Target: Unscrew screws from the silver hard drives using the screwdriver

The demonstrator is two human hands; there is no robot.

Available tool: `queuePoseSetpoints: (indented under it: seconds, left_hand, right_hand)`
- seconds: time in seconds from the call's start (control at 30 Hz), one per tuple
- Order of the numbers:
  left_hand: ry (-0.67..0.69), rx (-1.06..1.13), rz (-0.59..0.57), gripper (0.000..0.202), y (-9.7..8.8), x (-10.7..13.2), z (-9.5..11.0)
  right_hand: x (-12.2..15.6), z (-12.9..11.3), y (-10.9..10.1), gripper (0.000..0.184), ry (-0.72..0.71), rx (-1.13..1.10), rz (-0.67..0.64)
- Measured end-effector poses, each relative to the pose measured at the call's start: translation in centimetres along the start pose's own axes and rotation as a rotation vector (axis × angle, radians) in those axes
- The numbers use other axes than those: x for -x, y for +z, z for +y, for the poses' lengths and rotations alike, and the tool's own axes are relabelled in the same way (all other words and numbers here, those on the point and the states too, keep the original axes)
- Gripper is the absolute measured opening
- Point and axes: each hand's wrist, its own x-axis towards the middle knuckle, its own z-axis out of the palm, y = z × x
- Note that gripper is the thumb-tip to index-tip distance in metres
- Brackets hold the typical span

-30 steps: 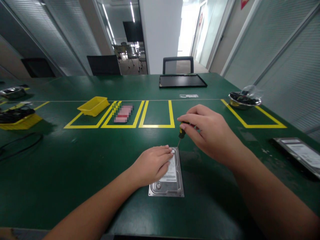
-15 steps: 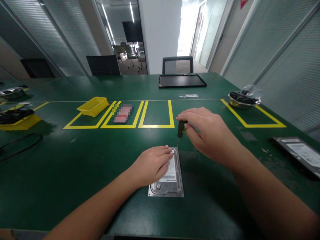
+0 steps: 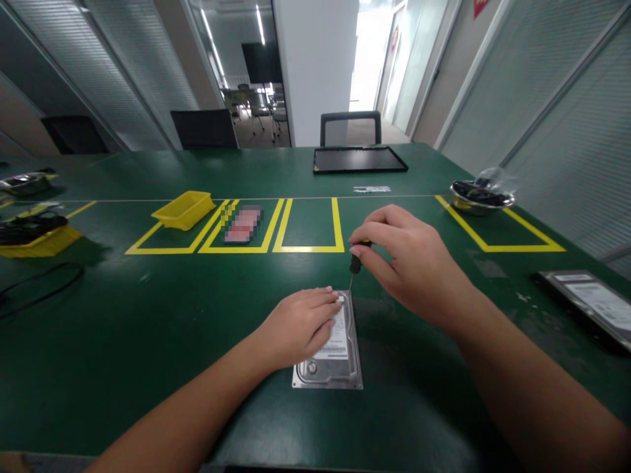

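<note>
A person worked over a hard drive (image 3: 329,374) that lay flat, label side up, near the front edge of a green table (image 3: 123,368). The right hand (image 3: 394,259) pinched the dark handle of a screwdriver (image 3: 355,264) between thumb and fingers, the grip narrow and closed around it. The thin shaft pointed down, its tip at the far right corner of the drive; whether it sat in a screw was too small to tell. The left hand (image 3: 298,328) lay palm down across the drive's left side, fingers extended and close together, covering part of the white label (image 3: 338,345).

To the right, well apart, rested a 2nd drive (image 3: 591,302). Beyond the hands, a yellow tray (image 3: 185,220) stood at a slant over 1 taped outline, next to a pixelated pink item (image 3: 243,225) inside another. A metal bowl (image 3: 478,209) of dark items stood at the far right, and a flat black panel (image 3: 359,159) lay near the table's far edge, in front of a chair (image 3: 351,118).
</note>
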Motion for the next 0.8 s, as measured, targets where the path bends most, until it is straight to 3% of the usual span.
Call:
queuePoseSetpoints:
  seconds: [0.8]
  left_hand:
    - [0.006, 0.009, 0.01, 0.035, 0.24, -0.1, -0.18]
  right_hand:
    - [-0.01, 0.55, 0.26, 0.03, -0.028, 0.063, -0.007]
